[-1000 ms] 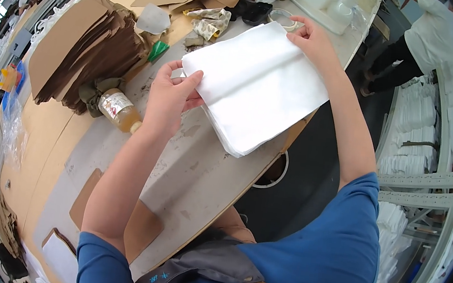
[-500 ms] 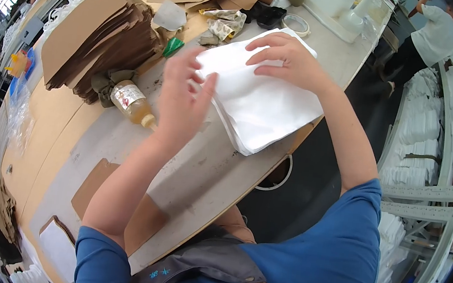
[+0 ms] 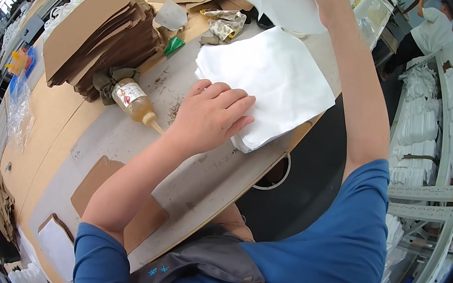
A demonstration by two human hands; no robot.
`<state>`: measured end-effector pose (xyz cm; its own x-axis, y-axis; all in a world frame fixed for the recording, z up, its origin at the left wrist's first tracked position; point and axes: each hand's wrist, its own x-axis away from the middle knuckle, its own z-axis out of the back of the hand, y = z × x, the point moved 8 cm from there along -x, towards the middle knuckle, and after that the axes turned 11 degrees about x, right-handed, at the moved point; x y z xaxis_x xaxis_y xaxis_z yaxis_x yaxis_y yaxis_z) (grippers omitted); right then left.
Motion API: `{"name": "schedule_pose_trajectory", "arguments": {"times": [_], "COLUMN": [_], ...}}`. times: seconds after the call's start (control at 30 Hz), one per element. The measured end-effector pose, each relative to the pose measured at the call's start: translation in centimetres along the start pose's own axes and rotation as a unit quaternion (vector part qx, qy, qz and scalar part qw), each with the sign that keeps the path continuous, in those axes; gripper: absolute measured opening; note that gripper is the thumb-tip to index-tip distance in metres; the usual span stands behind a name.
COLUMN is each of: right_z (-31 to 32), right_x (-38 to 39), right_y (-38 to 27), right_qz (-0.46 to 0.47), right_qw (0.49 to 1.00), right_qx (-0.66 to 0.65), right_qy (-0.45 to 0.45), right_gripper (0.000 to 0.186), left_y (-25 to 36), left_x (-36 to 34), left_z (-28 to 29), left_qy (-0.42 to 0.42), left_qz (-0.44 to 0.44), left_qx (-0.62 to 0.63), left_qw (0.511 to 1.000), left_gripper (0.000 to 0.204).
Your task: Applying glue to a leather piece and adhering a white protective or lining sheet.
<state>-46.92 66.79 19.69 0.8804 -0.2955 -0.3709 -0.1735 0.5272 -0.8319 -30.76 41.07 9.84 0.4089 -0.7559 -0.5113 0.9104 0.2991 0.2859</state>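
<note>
A stack of white fabric sheets (image 3: 279, 83) lies at the front edge of the worktable. My left hand (image 3: 210, 114) rests over the stack's near left corner, palm down, fingers stretched out and holding nothing. Farther off, at the top of the picture, my right hand (image 3: 325, 4) grips one white sheet (image 3: 285, 4), lifted off beyond the stack; its fingertips are cut off or hidden. Left of my left hand lies a bottle of amber liquid (image 3: 136, 105) with a thin nozzle, propped on a dark cloth bundle (image 3: 110, 85).
A tall pile of brown cardboard pieces (image 3: 90, 34) stands at the left, near a green scrap (image 3: 174, 46) and a patterned cloth (image 3: 227, 24). Cardboard pieces (image 3: 98, 182) lie nearer me. Racks of white goods (image 3: 416, 142) stand right, with a person (image 3: 431, 36) beyond.
My right hand has moved up and away from the stack with a white sheet in it. My left hand has come down and slightly right onto the stack's corner.
</note>
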Motion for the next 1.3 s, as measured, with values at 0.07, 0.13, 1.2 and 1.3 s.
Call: {"name": "schedule_pose_trajectory", "arguments": {"times": [0.07,0.13,1.2,1.3], "right_z": [0.9,1.6,-3.8,-2.2], "right_x": [0.5,2.5,32.7,27.7], "right_y": [-3.9,-7.5,-5.9,-4.8], "right_qz": [0.09,0.127,0.424,0.27], "right_qw": [0.993,0.984,0.843,0.896], "right_qx": [0.027,0.042,0.326,0.351], "right_qy": [0.077,0.116,-0.052,-0.023], "right_gripper": [0.02,0.02,0.032,0.043], "left_y": [-0.2,-0.1,-3.0,-2.9], "left_x": [0.2,0.2,9.8,9.9], "left_z": [0.2,0.4,-2.5,-2.2], "left_qy": [0.002,0.005,0.112,0.157], "left_qz": [0.014,0.026,0.506,0.51], "left_qx": [-0.01,-0.018,0.645,0.659], "left_qw": [1.0,0.999,0.562,0.529], "left_gripper": [0.033,0.033,0.055,0.052]}}
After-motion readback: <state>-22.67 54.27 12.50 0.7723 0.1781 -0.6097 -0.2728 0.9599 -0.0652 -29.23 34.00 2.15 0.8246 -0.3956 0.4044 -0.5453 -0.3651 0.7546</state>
